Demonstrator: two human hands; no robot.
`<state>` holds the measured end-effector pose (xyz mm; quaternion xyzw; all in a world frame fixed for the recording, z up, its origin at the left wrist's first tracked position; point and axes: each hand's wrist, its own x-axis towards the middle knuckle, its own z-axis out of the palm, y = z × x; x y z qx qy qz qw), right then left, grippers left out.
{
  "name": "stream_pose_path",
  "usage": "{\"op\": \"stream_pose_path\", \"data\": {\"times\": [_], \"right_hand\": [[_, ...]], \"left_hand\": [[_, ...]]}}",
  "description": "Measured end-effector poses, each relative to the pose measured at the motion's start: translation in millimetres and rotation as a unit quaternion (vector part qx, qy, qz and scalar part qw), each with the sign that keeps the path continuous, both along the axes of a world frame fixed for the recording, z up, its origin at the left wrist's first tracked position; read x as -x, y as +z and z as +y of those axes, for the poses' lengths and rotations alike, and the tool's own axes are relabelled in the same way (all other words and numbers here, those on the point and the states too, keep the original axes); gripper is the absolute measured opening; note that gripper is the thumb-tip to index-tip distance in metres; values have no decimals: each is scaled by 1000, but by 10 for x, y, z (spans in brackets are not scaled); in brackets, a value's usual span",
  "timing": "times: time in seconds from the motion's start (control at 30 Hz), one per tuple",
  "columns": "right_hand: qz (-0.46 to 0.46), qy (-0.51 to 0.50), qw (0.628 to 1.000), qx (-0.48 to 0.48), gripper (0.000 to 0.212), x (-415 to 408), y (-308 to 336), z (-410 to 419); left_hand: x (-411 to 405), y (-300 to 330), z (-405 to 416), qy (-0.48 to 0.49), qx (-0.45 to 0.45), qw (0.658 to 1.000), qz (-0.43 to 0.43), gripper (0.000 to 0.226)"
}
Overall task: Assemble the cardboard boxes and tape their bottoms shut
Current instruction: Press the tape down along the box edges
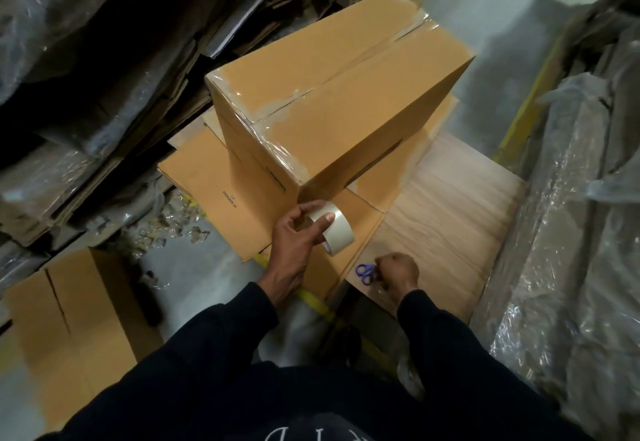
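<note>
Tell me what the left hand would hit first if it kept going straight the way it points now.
The left hand, gripping the tape roll, points up and away toward the taped box. Its near lower corner lies just beyond the roll, so that corner would likely be met first, though depth is hard to judge.

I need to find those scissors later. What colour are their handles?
Blue-purple. The scissors show in the head view, at the right hand, which grips them.
</note>
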<state>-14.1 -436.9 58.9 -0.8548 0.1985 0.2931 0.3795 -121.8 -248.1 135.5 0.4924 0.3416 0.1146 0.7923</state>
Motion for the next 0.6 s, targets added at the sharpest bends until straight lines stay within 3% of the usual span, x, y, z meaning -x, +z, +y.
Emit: {"op": "stream_pose_path", "data": {"times": [0.1, 0.23, 0.43, 0.6], "right_hand": [[9, 19, 998, 64, 15, 91, -308, -30], [-27, 17, 989, 144, 39, 190, -573, 76], [-33, 7, 987, 158, 47, 144, -658, 112], [2, -59, 994, 89, 35, 125, -525, 79]], "left_hand": [[-5, -12, -16, 10, 0, 1000, -4, 36], [8, -37, -19, 7, -1, 1000, -10, 35], [33, -23, -6, -1, 6, 1000, -15, 32], [22, -40, -1, 0, 15, 1000, -21, 27]]}}
